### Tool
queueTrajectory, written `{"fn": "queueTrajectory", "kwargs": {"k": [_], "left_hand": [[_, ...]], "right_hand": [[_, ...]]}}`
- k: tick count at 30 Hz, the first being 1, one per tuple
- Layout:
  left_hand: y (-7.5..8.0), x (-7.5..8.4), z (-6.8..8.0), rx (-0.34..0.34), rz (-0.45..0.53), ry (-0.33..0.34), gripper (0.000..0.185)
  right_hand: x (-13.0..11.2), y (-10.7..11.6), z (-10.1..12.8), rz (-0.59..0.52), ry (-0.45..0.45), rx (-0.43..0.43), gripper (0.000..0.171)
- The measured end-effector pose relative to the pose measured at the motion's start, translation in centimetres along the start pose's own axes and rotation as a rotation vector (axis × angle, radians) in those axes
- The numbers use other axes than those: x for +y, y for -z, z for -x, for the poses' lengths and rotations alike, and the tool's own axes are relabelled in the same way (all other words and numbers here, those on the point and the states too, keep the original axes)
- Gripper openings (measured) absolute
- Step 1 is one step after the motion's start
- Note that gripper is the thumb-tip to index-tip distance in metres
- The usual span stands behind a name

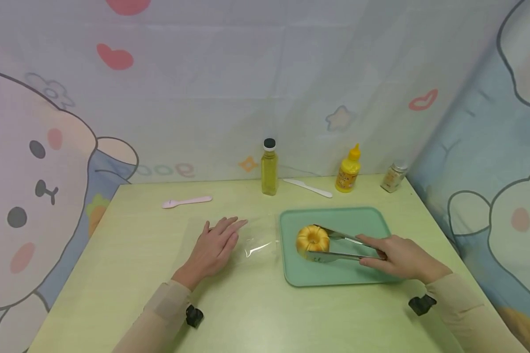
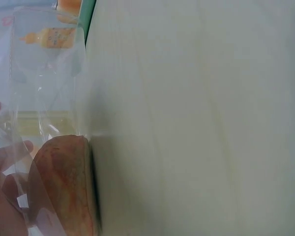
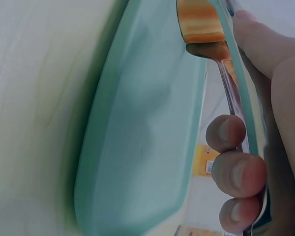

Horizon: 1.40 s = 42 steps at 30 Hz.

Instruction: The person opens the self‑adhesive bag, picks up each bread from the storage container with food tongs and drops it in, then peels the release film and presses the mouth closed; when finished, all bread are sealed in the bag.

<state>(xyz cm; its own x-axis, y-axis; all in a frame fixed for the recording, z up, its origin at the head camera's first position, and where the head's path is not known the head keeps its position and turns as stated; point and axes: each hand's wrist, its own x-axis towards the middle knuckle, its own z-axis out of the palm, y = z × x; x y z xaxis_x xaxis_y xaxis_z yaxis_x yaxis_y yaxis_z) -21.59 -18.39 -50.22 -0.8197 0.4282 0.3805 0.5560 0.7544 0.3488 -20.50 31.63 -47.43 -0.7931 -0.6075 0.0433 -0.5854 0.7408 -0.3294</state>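
Observation:
My right hand [image 1: 404,257] grips metal tongs [image 1: 342,256], whose two arms stand on either side of a round, golden, grooved bread [image 1: 313,240]. That bread is at the left part of a green tray [image 1: 357,218]. In the right wrist view, fingers [image 3: 238,172] curl round the tongs. My left hand [image 1: 212,252], its fingers extended, lies over a clear plastic bag [image 1: 261,249] to the left of the tray. A browned bread [image 2: 64,184] shows through the plastic beneath that hand in the left wrist view; from the head view the hand hides it.
Behind stand an oil bottle [image 1: 269,171], a yellow squeeze bottle [image 1: 348,171] and a small seasoning jar [image 1: 394,176]. A white plastic knife [image 1: 309,188] and a pink spoon [image 1: 187,202] lie near the back edge. Printed cloth walls close off the back and sides.

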Motion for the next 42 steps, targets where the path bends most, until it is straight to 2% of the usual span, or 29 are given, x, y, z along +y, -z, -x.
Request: {"fn": "queueTrajectory", "kwargs": {"k": [9, 16, 28, 33, 36, 42], "left_hand": [[0.0, 0.0, 0.2, 0.001, 0.000, 0.004, 0.043], [0.0, 0.0, 0.3, -0.005, 0.003, 0.010, 0.043], [0.2, 0.2, 0.0, -0.004, 0.007, 0.018, 0.043], [0.2, 0.3, -0.1, -0.008, 0.002, 0.022, 0.043], [0.2, 0.3, -0.1, -0.008, 0.003, 0.025, 0.044], [0.3, 0.4, -0.1, -0.009, 0.014, 0.029, 0.044]], "right_hand": [[-0.8, 0.1, -0.2, 0.064, 0.011, 0.038, 0.061], [-2.0, 0.3, -1.4, 0.091, 0.022, 0.097, 0.060], [-3.8, 0.1, -4.6, 0.142, 0.111, 0.187, 0.061], [-4.4, -0.3, -5.8, 0.168, 0.187, 0.230, 0.059], [-4.9, -0.4, -6.4, 0.163, 0.220, 0.221, 0.058], [-5.8, -0.2, -7.4, 0.137, 0.222, 0.143, 0.058]]}}
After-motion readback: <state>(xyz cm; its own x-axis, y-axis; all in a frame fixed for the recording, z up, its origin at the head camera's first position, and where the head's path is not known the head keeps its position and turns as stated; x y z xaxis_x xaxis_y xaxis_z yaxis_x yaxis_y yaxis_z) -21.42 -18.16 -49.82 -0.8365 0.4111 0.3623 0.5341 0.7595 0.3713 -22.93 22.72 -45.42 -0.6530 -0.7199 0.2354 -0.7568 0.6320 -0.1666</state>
